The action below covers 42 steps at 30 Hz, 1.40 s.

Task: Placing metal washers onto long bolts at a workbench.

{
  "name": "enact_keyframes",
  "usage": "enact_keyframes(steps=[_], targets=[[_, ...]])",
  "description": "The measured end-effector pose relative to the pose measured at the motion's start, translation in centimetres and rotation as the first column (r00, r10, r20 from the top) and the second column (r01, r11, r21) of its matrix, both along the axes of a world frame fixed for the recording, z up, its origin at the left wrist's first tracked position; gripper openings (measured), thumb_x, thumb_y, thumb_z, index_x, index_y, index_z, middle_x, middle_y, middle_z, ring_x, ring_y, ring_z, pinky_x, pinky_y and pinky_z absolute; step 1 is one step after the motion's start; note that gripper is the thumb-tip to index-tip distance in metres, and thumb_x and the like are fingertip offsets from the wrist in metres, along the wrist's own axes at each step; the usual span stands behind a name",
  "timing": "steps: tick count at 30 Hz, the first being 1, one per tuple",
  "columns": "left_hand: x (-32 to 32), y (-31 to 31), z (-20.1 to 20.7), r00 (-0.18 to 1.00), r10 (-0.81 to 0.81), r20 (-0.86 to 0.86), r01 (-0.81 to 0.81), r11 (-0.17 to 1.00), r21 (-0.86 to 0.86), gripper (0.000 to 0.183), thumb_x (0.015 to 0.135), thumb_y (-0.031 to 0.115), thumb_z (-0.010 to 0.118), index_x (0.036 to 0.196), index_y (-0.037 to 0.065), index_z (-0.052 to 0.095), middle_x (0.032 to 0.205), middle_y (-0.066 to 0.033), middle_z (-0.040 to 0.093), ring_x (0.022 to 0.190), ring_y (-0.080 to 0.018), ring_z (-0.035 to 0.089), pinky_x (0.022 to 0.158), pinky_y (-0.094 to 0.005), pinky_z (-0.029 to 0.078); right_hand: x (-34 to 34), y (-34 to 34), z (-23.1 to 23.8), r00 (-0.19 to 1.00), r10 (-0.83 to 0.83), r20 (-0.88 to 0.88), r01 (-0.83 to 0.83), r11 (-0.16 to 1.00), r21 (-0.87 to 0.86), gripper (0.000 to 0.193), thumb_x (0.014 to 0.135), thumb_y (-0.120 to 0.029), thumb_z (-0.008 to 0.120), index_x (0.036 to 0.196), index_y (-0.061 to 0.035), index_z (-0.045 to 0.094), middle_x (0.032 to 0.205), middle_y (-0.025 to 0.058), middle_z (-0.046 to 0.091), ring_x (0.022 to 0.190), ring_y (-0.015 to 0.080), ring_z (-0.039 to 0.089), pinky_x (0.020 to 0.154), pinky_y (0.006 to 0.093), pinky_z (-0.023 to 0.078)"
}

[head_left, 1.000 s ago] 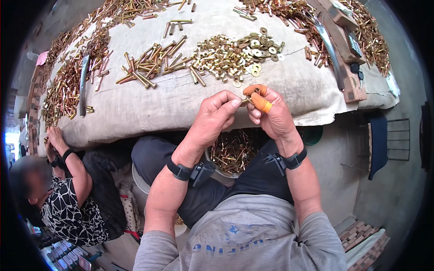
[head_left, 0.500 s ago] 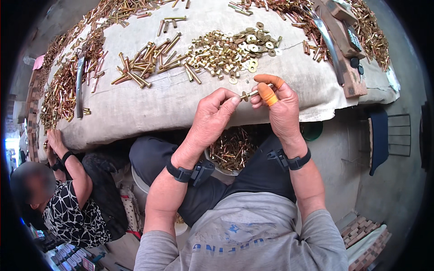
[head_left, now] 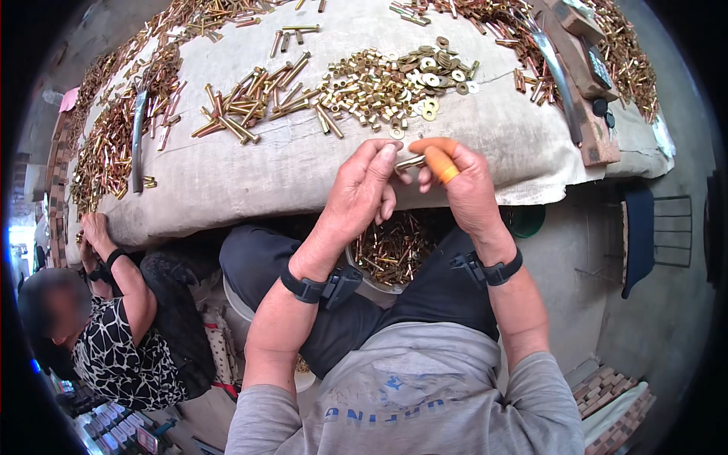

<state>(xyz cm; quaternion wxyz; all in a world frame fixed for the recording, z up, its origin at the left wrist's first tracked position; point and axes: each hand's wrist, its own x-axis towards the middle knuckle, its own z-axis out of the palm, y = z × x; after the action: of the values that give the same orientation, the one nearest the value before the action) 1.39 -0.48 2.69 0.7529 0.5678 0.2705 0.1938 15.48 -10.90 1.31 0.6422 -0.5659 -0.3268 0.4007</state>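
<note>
My left hand (head_left: 362, 182) and my right hand (head_left: 464, 182) meet just off the table's near edge. Between them runs a slim brass-coloured bolt (head_left: 411, 162). Its left end goes behind my left thumb and fingertips, which are pinched on it. Orange finger covers (head_left: 440, 164) sit on my right thumb and forefinger, and these grip its other end. Just beyond my hands, a heap of small brass nuts (head_left: 371, 95) merges into a pile of flat washers (head_left: 430, 68). Loose bolts (head_left: 246, 106) lie left of the nuts.
Below my hands, a bucket of fasteners (head_left: 390, 254) stands between my knees. Flat metal bars lie at left (head_left: 138, 140) and right (head_left: 557, 83), beside more fastener heaps. A co-worker (head_left: 125, 334) sits at left, hands at the cloth-covered table (head_left: 250, 182). A chair (head_left: 638, 239) stands at right.
The washer seen on the bolt half a second ago no longer shows. My left fingers have shifted and spread lower, and my right fingertips have come slightly closer to them.
</note>
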Motion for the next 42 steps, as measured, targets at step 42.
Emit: enact_keyframes(steps=[42], targets=[[-0.4, 0.5, -1.0, 0.998, -0.030, 0.057, -0.009, 0.815, 0.580, 0.014, 0.095, 0.013, 0.062, 0.092, 0.000, 0.062, 0.068, -0.0084, 0.059, 0.062, -0.0134, 0.056, 0.058, -0.0285, 0.045, 1.3, 0.5, 0.4, 0.844, 0.136, 0.519, -0.033, 0.979, -0.203, 0.019, 0.098, -0.022, 0.061, 0.095, -0.0035, 0.064, 0.073, -0.0004, 0.060, 0.067, 0.0067, 0.055, 0.061, 0.0231, 0.045]])
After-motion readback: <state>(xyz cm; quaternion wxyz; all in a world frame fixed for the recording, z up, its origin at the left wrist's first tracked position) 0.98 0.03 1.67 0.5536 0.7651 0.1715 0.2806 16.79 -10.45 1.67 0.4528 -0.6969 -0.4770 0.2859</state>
